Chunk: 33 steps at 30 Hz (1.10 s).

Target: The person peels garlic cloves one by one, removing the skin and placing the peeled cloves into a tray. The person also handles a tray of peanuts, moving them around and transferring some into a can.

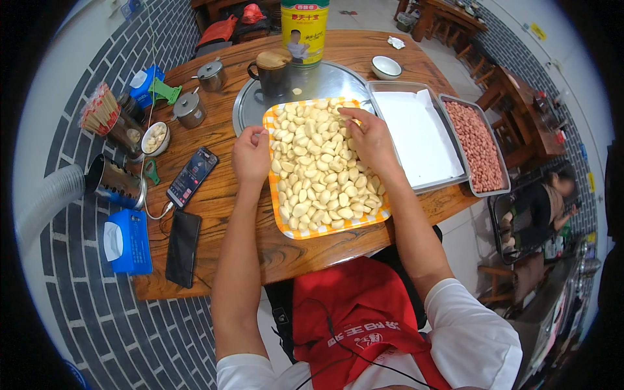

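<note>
Peeled garlic cloves [317, 161] are heaped in a tray [292, 231] with an orange-and-white checked rim, at the table's front edge before me. My left hand [251, 158] is at the tray's upper left edge, its fingers curled in and the thumb against them. Whether it pinches the rim or a clove is hidden. Over the upper right of the heap, my right hand [373, 141] reaches in with index finger and thumb apart, close to the cloves. Nothing shows between those two fingers.
Right of the tray stand a paper-lined container [419, 136] and a tub of peanuts [475, 146]. Behind are a round metal platter [336, 80], a lidded mug [273, 73] and a yellow canister [304, 34]. Two phones [192, 176] lie left. A person [541, 204] sits at far right.
</note>
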Motion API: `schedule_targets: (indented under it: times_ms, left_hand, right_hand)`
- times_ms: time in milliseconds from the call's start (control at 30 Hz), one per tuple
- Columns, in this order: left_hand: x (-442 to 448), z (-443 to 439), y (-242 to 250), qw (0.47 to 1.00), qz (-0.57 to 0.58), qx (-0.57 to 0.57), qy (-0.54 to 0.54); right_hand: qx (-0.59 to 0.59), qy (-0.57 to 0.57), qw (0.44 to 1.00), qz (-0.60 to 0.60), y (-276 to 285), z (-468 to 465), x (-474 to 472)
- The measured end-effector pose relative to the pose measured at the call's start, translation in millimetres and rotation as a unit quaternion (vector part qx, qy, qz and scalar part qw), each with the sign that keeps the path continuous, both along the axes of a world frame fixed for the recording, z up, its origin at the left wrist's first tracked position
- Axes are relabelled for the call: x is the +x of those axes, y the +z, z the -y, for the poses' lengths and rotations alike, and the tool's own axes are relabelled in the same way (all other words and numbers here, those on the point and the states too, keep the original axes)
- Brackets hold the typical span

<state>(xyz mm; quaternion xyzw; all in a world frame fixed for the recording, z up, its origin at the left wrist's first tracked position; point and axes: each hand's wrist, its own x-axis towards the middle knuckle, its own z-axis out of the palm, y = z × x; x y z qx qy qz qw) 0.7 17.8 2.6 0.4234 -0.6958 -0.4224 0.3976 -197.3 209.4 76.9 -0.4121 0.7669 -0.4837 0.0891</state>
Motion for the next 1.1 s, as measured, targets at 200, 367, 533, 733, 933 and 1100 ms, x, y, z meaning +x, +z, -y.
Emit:
schedule_targets:
  times_ms: [200, 367, 533, 733, 933, 1100]
  left_hand:
    - [1, -4, 8, 0.998, 0.053, 0.015, 0.010]
    - [0, -3, 5, 0.999, 0.039, -0.008, 0.015]
    - [0, -2, 1, 0.999, 0.024, -0.022, 0.003]
    - [0, -2, 4, 0.999, 0.041, -0.019, 0.014]
    - [0, -5, 7, 1.000, 0.019, -0.019, 0.006]
    - [-1, -5, 10, 1.000, -0.007, -0.017, -0.001]
  right_hand:
    - [-0.070, 0.000, 0.998, 0.012, -1, 2, -1]
    - [-0.146, -0.016, 0.985, 0.091, 3, 1, -9]
    - [-0.102, 0.033, 0.988, 0.110, 7, -8, -14]
    - [-0.091, 0.064, 0.989, 0.101, 17, -15, -2]
    - [0.071, 0.062, 0.995, -0.020, 40, -34, -2]
    - [0.097, 0.092, 0.991, -0.024, 42, -37, -2]
